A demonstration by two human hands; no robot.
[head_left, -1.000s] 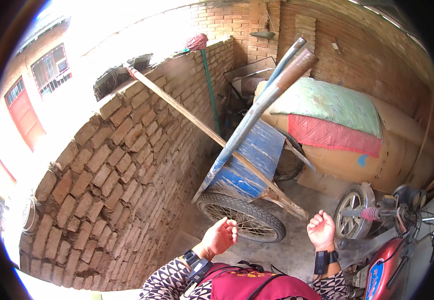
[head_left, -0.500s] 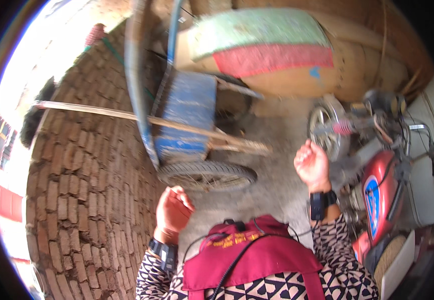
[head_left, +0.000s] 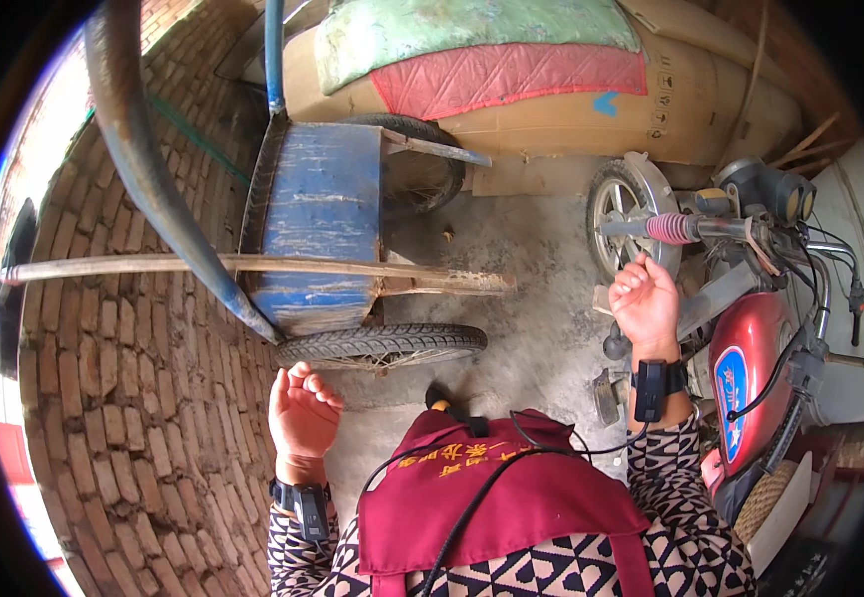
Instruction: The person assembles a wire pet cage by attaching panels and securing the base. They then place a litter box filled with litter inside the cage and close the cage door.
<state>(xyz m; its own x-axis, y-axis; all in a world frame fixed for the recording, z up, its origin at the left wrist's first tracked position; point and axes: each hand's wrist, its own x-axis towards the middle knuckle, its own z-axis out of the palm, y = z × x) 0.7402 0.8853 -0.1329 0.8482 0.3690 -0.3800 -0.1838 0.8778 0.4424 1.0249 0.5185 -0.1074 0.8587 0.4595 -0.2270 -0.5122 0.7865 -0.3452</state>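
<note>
My left hand (head_left: pixel 305 413) is raised in front of the cart's near tyre, palm showing and fingers loosely bent, with nothing in it. My right hand (head_left: pixel 644 308) hovers by the front of a red motorcycle (head_left: pixel 758 348), empty too, its fingers half curled and a little apart. A black band with a small box sits on each wrist. A blue handcart (head_left: pixel 321 214) with spoked wheels stands ahead to the left. Across it lies a long wooden pole (head_left: pixel 342 266). One cart tyre (head_left: pixel 392 343) is just beyond my left hand; no contact is visible.
A brick wall (head_left: pixel 118 398) runs along the left. At the back, large cardboard (head_left: pixel 551 119) carries a green cloth (head_left: pixel 472 35) and a red quilted cloth (head_left: pixel 512 78). The motorcycle's front wheel (head_left: pixel 616 214) stands on the concrete floor (head_left: pixel 512 229). A curved metal bar (head_left: pixel 148 159) rises from the cart.
The view has shifted, with the cart and its bar now further left and the motorcycle nearer. My left hand is lower and further left; my right hand is slightly higher and further right.
</note>
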